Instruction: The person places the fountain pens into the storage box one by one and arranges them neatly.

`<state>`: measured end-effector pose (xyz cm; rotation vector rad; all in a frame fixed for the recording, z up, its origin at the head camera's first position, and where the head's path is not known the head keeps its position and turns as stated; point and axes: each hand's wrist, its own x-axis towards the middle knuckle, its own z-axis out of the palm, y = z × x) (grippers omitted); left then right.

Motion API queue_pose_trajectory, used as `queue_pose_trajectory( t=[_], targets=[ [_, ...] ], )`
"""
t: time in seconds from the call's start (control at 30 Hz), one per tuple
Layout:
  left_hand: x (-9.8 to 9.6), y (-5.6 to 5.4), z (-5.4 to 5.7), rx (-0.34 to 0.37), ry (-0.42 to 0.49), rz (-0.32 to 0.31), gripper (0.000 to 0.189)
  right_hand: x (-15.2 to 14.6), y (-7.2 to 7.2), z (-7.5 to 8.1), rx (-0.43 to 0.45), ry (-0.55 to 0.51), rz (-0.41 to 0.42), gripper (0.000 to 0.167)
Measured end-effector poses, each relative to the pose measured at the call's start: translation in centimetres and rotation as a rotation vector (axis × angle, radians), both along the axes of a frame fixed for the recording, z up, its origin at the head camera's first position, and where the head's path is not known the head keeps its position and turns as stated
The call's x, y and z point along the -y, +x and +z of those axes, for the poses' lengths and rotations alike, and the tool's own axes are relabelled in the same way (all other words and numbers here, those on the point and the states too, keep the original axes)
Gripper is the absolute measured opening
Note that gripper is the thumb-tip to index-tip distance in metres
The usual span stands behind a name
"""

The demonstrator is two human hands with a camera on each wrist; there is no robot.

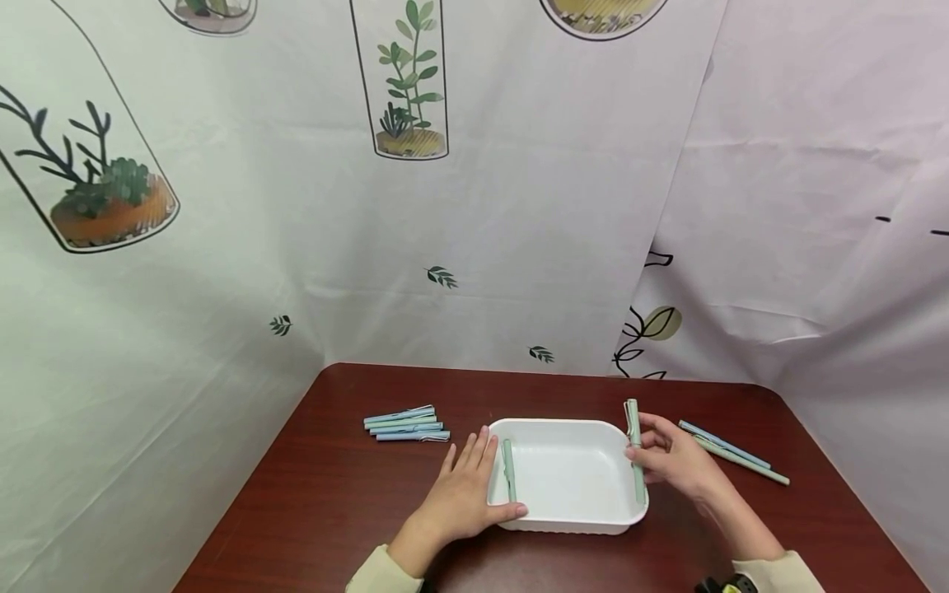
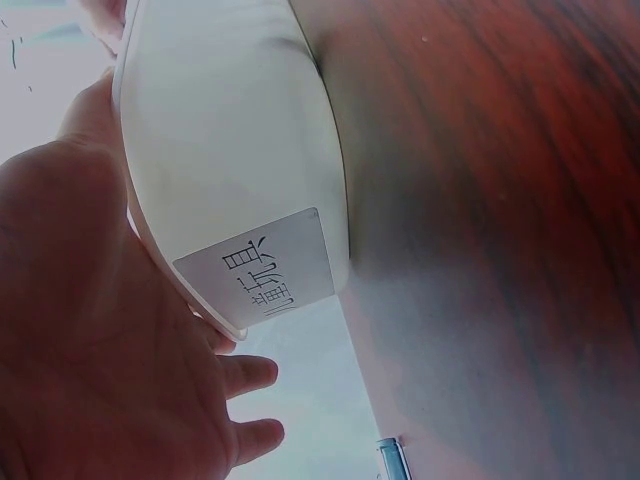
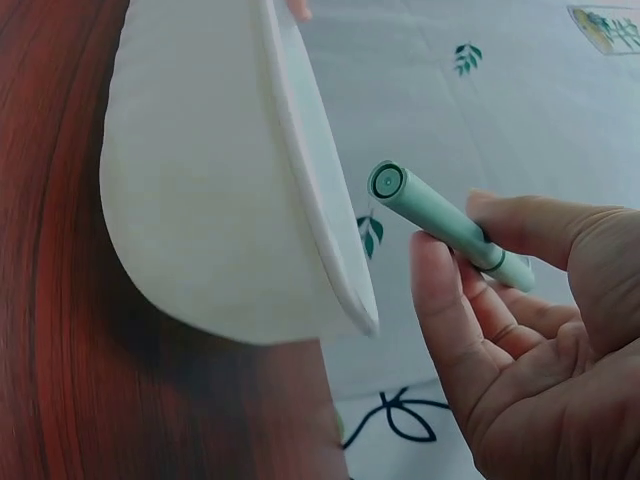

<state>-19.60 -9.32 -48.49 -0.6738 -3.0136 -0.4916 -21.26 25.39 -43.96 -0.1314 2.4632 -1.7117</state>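
A white tray (image 1: 571,525) stands on the dark red table, with a green pen (image 1: 509,471) lying inside near its left wall. My left hand (image 1: 463,494) rests on the tray's left rim, fingers straight and spread. A label with printed characters (image 2: 262,268) shows on the tray's end in the left wrist view. My right hand (image 1: 670,455) pinches a light green capped pen (image 1: 636,461) between thumb and fingers, over the tray's right edge. In the right wrist view the held pen (image 3: 440,220) points its round end toward the tray's rim, apart from it.
Several blue and green pens (image 1: 404,424) lie in a row left of the tray. To the right, beyond my right hand, a blue pen (image 1: 725,445) and a green pen (image 1: 756,468) lie on the table (image 1: 311,494). Patterned white cloth (image 1: 474,214) hangs behind.
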Motion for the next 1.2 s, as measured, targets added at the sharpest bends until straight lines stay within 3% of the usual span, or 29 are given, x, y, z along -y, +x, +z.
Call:
queue_pose_trajectory(
  t=[0.77,1.2],
  targets=[
    [-0.1,0.0,0.1,-0.002,-0.021,0.005,0.111,5.8,-0.7,-1.6,0.026,0.026,-0.030,0.064],
    [-0.2,-0.1,-0.1,0.001,-0.020,0.005,0.111,8.0,-1.0,-2.4,-0.011,0.029,0.028,0.066]
  ],
)
